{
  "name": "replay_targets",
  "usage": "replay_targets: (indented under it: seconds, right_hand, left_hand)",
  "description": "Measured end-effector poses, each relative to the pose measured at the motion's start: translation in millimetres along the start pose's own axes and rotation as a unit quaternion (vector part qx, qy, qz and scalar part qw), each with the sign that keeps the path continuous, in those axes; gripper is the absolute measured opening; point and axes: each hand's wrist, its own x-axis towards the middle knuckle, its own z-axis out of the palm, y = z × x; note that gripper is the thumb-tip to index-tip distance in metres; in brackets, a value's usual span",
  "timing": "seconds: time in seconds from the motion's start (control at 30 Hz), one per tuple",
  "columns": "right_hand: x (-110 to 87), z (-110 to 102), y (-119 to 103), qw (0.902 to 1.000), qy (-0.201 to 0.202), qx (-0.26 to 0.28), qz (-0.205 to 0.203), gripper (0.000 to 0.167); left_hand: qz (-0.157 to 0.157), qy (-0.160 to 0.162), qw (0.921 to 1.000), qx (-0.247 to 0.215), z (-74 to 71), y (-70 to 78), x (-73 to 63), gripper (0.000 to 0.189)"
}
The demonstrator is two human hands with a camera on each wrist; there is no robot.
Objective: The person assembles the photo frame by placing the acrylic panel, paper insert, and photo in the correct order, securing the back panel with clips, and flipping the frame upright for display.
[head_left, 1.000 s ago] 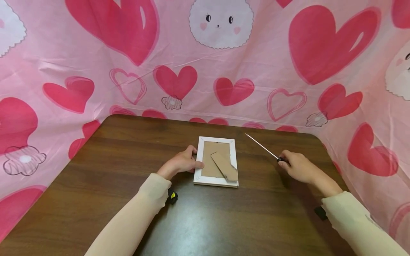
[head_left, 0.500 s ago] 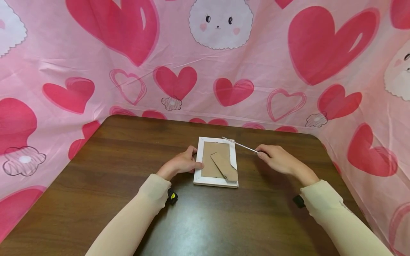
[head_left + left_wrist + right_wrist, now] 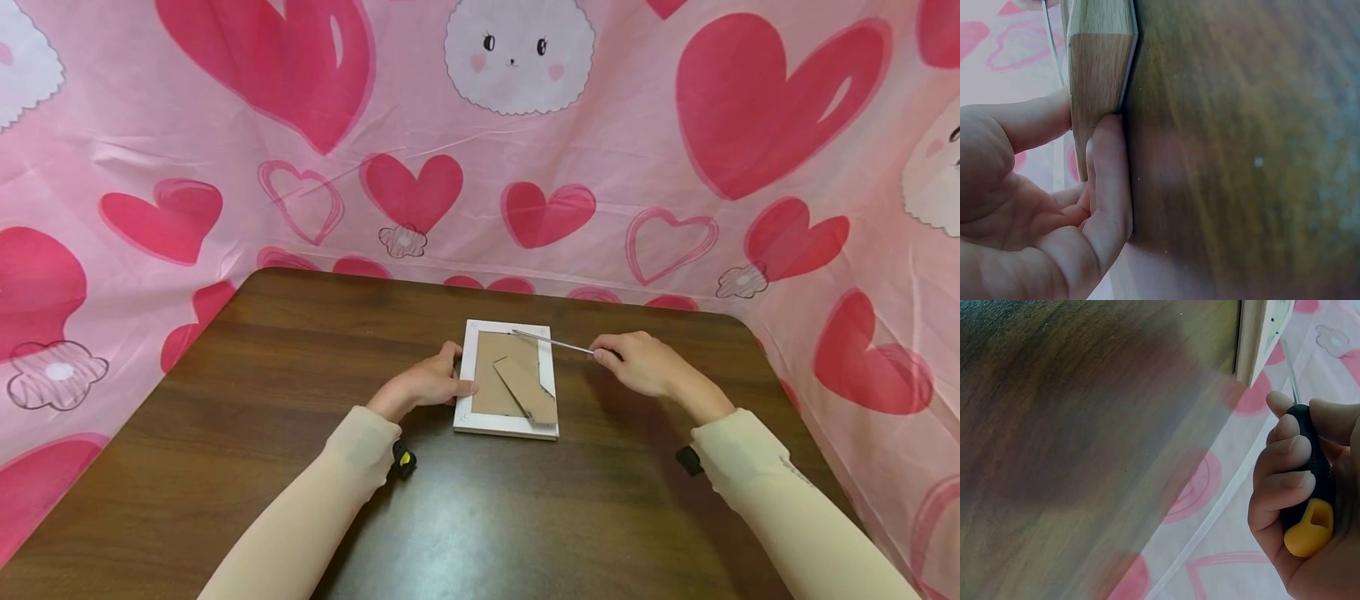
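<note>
A white picture frame [image 3: 468,367] lies back side up on the table, its brown backing board [image 3: 491,392] showing. A cardboard stand leg [image 3: 528,390] slants across the board's lower right. My left hand [image 3: 426,379] grips the frame's left edge, thumb on top; in the left wrist view the fingers [image 3: 1110,169] lie against the wooden side. My right hand [image 3: 641,362] holds a screwdriver [image 3: 1310,481] with a black and yellow handle, fingers wrapped round it. The thin metal shaft [image 3: 558,342] reaches over the frame's top right, its tip near the board's upper edge. Whether the tip touches cannot be told.
The brown wooden table [image 3: 315,358] extends around the frame on all sides. Behind it and at both sides hangs a pink cloth [image 3: 480,133] printed with hearts. A small black device [image 3: 403,460] sits at the left cuff.
My right hand has moved left with the screwdriver, bringing its tip from the open table over to the top of the frame. The left hand and the frame have stayed put.
</note>
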Motion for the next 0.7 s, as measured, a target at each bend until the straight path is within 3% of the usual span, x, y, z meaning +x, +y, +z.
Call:
replay_targets:
  seconds: [0.37,0.7]
  right_hand:
    - [4.2,1.4,3.1,0.9999,-0.013,0.007,0.0,0.027]
    - [15.1,-14.1,0.8,0.999,-0.043,-0.007,-0.008,0.025]
  left_hand:
    - [-0.01,-0.005,0.9999,0.0,-1.6,-0.8,0.8,0.056]
    - [0.008,-0.005,1.0,-0.002,-1.0,1.0,0.8,0.054]
